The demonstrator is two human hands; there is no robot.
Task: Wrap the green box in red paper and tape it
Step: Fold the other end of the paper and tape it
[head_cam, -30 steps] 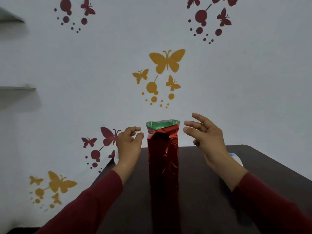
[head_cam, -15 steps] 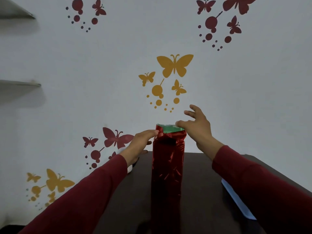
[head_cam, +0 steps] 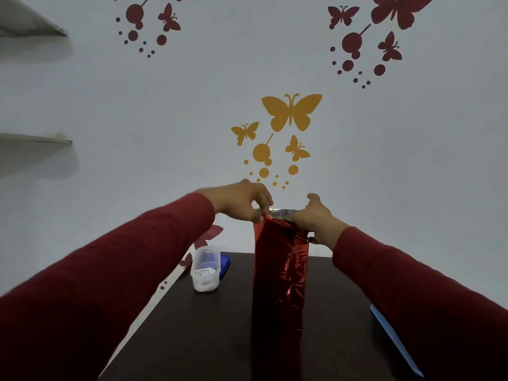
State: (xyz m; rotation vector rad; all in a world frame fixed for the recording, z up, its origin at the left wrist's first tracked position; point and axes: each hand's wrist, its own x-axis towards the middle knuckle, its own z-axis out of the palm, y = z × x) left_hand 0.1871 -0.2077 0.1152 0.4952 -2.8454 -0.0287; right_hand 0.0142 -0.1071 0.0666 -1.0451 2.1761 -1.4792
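Red paper (head_cam: pixel 280 270) sheathes the upright box on the dark table (head_cam: pixel 209 325); left hand (head_cam: pixel 242 202) pinches its 12 o'clock rim, right hand (head_cam: pixel 313 218) clamps the top edge at 3 o'clock.

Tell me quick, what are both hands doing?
Left hand: pinching the top edge of the shiny red wrapping paper.
Right hand: gripping the paper's top right side.

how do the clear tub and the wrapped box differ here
The clear tub is short and see-through, with white contents showing; the wrapped box is tall and covered in shiny red paper. The tub stands untouched to the left; the box is gripped at its top by the left hand and right hand. Both stand upright on the dark table.
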